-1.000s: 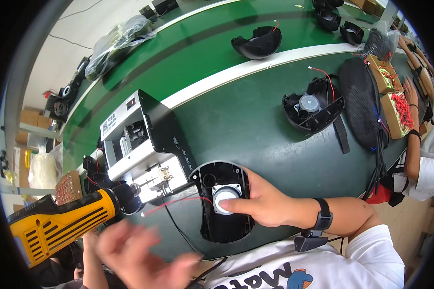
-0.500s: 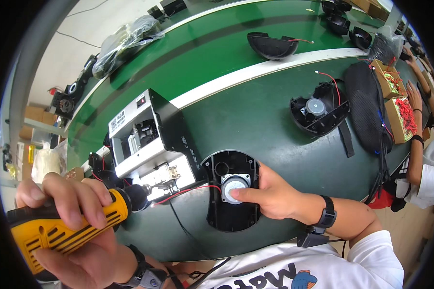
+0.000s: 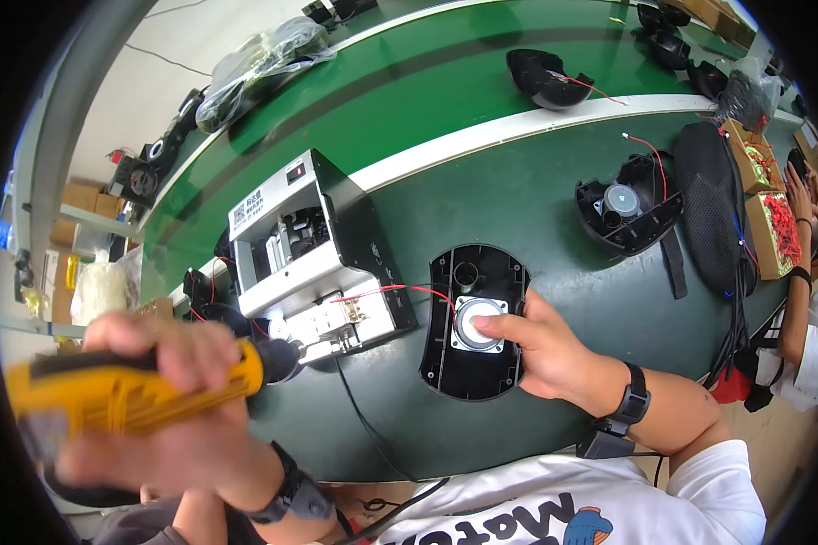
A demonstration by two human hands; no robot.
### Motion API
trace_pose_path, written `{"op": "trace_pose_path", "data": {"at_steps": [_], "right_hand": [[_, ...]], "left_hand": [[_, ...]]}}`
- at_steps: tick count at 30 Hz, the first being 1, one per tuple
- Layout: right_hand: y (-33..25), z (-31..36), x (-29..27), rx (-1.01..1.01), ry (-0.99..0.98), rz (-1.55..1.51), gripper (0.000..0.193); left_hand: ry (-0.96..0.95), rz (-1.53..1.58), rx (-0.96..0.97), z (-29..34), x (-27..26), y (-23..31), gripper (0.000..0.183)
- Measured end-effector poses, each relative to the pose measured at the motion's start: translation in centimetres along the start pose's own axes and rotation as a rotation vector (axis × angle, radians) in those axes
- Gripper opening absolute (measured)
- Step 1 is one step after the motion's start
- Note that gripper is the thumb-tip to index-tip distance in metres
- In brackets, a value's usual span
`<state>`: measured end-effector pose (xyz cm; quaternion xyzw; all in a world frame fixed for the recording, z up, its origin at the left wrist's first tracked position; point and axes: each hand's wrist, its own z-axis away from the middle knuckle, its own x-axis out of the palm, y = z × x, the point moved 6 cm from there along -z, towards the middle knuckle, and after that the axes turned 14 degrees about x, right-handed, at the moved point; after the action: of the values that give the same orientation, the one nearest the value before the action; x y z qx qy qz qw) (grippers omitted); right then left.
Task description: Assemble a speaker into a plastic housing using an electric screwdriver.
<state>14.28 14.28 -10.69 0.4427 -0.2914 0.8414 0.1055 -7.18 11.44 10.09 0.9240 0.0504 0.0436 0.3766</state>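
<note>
My left hand point(image 3: 168, 436) is wrapped round a yellow and black power screwdriver point(image 3: 127, 391); both are smeared by motion. Its dark round nose point(image 3: 277, 361) is beside the front of a silver and black screw feeder point(image 3: 327, 318), and I cannot tell whether they touch. My right hand point(image 3: 550, 350) grips the right side of a black plastic housing point(image 3: 463, 377). The thumb presses on a round speaker point(image 3: 479, 324) with a square metal frame, lying inside. From the speaker, a red wire point(image 3: 409, 289) runs left over the feeder's front.
Another black shell with a speaker point(image 3: 620, 202) sits right, beside a black mesh bag point(image 3: 713, 209). Beyond lie boxes of red wires point(image 3: 780, 234) and a co-worker's hands point(image 3: 798, 191). A black half-shell point(image 3: 547, 80) rests on the green belt point(image 3: 409, 86). A black cable point(image 3: 359, 413) crosses the table.
The view has shifted a little. The housing and speaker have moved away from me with my right hand. The red wire now lies across the feeder's front. The screwdriver has swung and become blurred.
</note>
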Motion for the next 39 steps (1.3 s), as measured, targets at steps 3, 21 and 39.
{"op": "trace_pose_path", "data": {"at_steps": [3,21,39], "right_hand": [[0.2,0.5,0.8,-0.005,-0.020,0.036,0.053],[0.4,-0.1,-0.2,-0.135,0.012,0.255,0.062],[0.6,0.0,0.0,-0.140,-0.003,0.255,0.060]], "left_hand": [[0.190,-0.179,-0.030,0.2,-1.3,-1.6,0.083],[0.058,0.145,-0.095,2.9,6.7,-1.1,0.081],[0.087,0.200,-0.141,3.8,6.7,-4.4,0.088]]}}
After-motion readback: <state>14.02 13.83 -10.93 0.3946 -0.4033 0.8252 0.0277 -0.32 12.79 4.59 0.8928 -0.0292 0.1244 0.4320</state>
